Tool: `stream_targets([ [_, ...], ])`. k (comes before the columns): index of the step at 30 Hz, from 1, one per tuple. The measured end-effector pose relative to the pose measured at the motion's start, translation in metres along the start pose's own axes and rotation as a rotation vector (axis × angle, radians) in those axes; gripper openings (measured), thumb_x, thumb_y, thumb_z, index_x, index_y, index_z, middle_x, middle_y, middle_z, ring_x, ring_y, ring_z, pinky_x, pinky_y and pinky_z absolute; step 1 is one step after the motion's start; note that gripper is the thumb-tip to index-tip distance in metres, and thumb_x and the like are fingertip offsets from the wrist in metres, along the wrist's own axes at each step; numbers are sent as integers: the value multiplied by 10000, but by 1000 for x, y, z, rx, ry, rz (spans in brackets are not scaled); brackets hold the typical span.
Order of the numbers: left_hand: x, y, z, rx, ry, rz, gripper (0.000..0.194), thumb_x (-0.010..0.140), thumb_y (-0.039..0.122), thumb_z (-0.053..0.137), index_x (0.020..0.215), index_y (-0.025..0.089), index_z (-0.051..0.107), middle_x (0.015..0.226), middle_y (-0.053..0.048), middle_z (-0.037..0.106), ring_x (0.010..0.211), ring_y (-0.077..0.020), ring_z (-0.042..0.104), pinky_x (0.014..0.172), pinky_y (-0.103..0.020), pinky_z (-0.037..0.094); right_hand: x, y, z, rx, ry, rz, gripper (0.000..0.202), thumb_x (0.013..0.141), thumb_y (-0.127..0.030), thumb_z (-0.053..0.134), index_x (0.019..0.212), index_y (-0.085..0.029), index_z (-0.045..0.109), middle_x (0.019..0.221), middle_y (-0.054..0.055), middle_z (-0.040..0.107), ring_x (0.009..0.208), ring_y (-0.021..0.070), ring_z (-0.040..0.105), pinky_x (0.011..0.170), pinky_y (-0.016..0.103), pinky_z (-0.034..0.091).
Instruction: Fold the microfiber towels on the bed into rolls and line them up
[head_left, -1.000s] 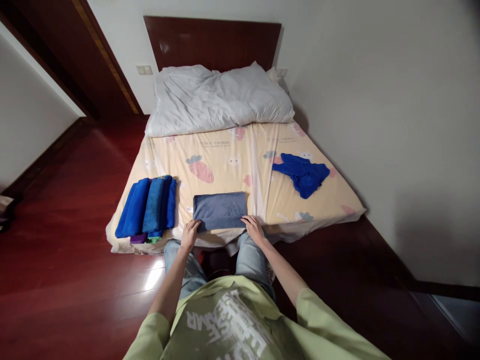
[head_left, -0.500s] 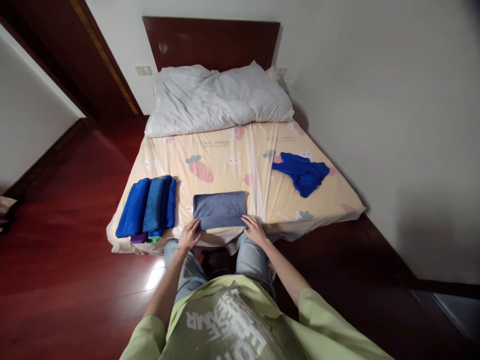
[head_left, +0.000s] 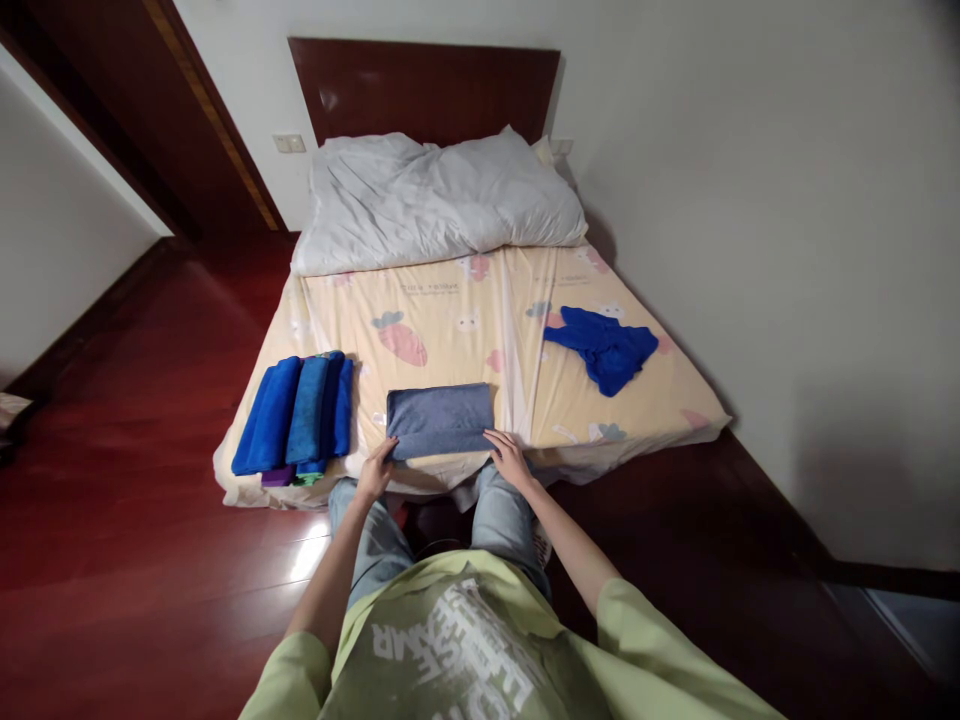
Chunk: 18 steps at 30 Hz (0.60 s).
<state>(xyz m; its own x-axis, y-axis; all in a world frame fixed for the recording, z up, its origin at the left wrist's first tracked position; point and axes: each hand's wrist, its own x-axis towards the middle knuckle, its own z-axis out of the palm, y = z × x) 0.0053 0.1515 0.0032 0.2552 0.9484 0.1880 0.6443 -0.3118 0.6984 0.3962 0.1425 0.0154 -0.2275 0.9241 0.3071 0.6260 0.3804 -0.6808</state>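
Note:
A grey-blue towel (head_left: 441, 412) lies on the bed near its front edge, with a folded band along its near side. At the left end of that band, my left hand (head_left: 377, 468) has its fingers on the towel's near corner. My right hand (head_left: 509, 460) touches the right near corner, thumb and fingers at the cloth's edge. Rolled or folded blue towels (head_left: 294, 415) lie piled to the left, with purple and green ones underneath. Off to the right rests a crumpled blue cloth (head_left: 606, 347).
A white quilt or pillow (head_left: 442, 200) lies bunched at the head of the bed, before the dark headboard (head_left: 427, 90). The patterned sheet (head_left: 450, 340) covers the mattress. White walls stand behind and to the right.
My left hand has shifted slightly left at the towel's corner. My right hand has hardly moved, and the towel looks the same.

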Motion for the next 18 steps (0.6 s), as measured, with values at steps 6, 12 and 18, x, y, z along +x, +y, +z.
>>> stream_targets([
  [6, 2, -7, 0, -81, 43, -65, 626, 714, 107, 424, 1317, 170, 579, 1381, -54, 591, 1326, -215, 512, 1167, -438, 378, 5, 3, 5, 83, 72, 52, 615, 747, -3, 438, 1287, -231, 626, 1299, 67, 623, 1244, 214, 533, 1099, 434, 424],
  [12, 2, -10, -2, -110, 88, -107, 512, 782, 174, 443, 1265, 190, 612, 1311, -57, 642, 1255, -235, 575, 1107, -436, 442, 8, 4, 7, 124, 142, 90, 562, 730, -10, 432, 1186, -230, 676, 1255, 61, 651, 1221, 213, 538, 1085, 432, 422],
  [18, 3, -5, -5, -76, 110, -120, 391, 870, 304, 452, 1197, 192, 636, 1232, -95, 669, 1182, -249, 605, 1035, -412, 481, 8, 9, 9, 157, 177, 128, 485, 761, -78, 457, 1175, -220, 665, 1212, 76, 663, 1178, 222, 552, 1059, 420, 433],
])
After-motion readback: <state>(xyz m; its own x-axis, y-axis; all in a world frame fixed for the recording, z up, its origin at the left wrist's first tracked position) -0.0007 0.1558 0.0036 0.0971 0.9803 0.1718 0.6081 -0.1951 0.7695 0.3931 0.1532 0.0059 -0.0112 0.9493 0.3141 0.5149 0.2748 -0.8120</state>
